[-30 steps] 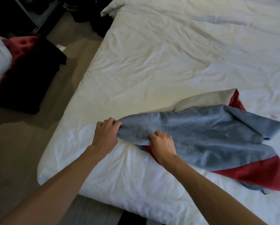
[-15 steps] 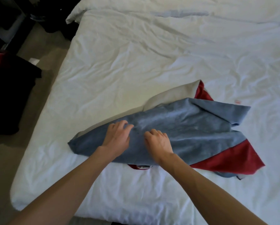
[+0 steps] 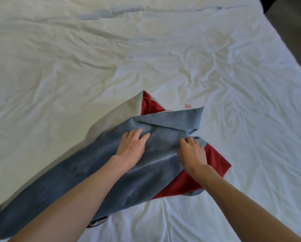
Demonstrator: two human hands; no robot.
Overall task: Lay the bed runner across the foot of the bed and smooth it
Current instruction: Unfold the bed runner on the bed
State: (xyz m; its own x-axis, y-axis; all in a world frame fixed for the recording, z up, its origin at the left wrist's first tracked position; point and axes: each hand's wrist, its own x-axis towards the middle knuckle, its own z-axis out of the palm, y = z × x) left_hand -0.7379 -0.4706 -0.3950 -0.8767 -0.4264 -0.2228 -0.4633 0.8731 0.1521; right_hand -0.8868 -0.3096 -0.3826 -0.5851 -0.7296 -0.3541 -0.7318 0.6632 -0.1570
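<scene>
The bed runner (image 3: 87, 170), blue-grey with red and beige sides showing, lies folded and bunched on the white bed (image 3: 163, 58). One end stretches toward the lower left; the folded heap sits at the middle. My left hand (image 3: 132, 145) lies flat on the blue cloth with fingers spread. My right hand (image 3: 192, 151) rests on the blue fold beside the red part, its fingers bent at the fold's edge. Both forearms cover parts of the runner.
Wrinkled white bedding fills nearly all of the view. A small pink fleck (image 3: 188, 106) lies on the sheet just beyond the runner. Dark floor (image 3: 296, 23) shows past the bed's edge at the upper right.
The runner's left end has been drawn out to the lower left. Both hands let go of the cloth's end and moved right along it onto the folded heap. The view has swung right.
</scene>
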